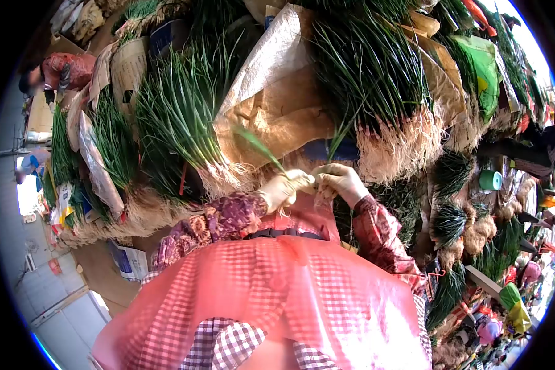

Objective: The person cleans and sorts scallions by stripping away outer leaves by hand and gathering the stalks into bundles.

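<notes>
Both my hands wear pale gloves and meet in front of my red apron [271,277]. My left hand [285,189] is closed on a green onion [262,148], whose blurred leaves point up and left. Fingers pinched, my right hand [341,182] holds another green onion [337,139] with thin leaves rising. The fingertips of the two hands nearly touch. Behind them lie a large bunch of green onions [185,111] on the left, with pale roots toward me, and a bigger bunch [373,80] on the right. A brown and white sack [277,92] lies between the bunches.
More onion bunches [108,135] stretch along the left, near a person in red [71,71]. On the right are small bundles [448,222], a green cup-like container [490,180], a green bag [482,71] and other people [488,330] farther off.
</notes>
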The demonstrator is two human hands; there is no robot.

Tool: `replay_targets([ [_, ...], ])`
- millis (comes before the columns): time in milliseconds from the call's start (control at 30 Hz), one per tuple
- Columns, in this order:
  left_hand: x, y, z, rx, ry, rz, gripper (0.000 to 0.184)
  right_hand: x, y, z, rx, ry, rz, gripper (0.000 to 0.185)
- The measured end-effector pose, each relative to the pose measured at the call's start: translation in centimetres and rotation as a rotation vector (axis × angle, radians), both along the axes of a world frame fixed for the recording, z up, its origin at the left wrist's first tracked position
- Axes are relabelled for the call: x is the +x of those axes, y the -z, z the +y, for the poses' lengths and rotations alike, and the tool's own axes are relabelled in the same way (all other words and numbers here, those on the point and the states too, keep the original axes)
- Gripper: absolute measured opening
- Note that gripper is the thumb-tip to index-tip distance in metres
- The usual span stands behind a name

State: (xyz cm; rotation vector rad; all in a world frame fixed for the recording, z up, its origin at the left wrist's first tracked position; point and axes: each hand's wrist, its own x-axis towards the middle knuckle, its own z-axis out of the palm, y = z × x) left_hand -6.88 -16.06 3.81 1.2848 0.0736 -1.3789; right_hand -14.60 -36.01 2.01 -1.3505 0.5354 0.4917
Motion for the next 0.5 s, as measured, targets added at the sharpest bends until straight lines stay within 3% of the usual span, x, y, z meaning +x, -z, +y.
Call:
replay_targets([
  [100, -1.4, 2.1, -1.3, 0.071, -0.005, 0.062, 0.021, 0.4, -0.1, 1.7, 0.166, 0.041, 0.04, 0.027],
  [200, -1.1, 1.3, -1.1, 0.06, 0.02, 0.032, 0.015, 0.9, 0.0, 2.1, 0.36, 0.295, 0.015, 0.028],
  [267, -1.1, 0.8, -0.7, 0.056, 0.048, 0.052, 0.013, 1.4, 0.4, 2.3, 0.149, 0.272, -0.041, 0.025],
  [333, -0.8, 0.9, 0.2, 0.043, 0.058, 0.098, 0.013, 1.0, -0.7, 0.6, -0.005, -0.032, -0.108, 0.028],
  [467, -0.7, -0.2, 1.3, -0.144, 0.154, 0.207, 0.021, -1.8, -1.8, -0.9, -0.022, -0.173, -0.04, 0.032],
  [500, -1.0, -0.5, 1.5, -0.114, 0.222, 0.159, 0.023, -2.4, -2.9, -1.7, -0.055, -0.316, 0.003, 0.032],
])
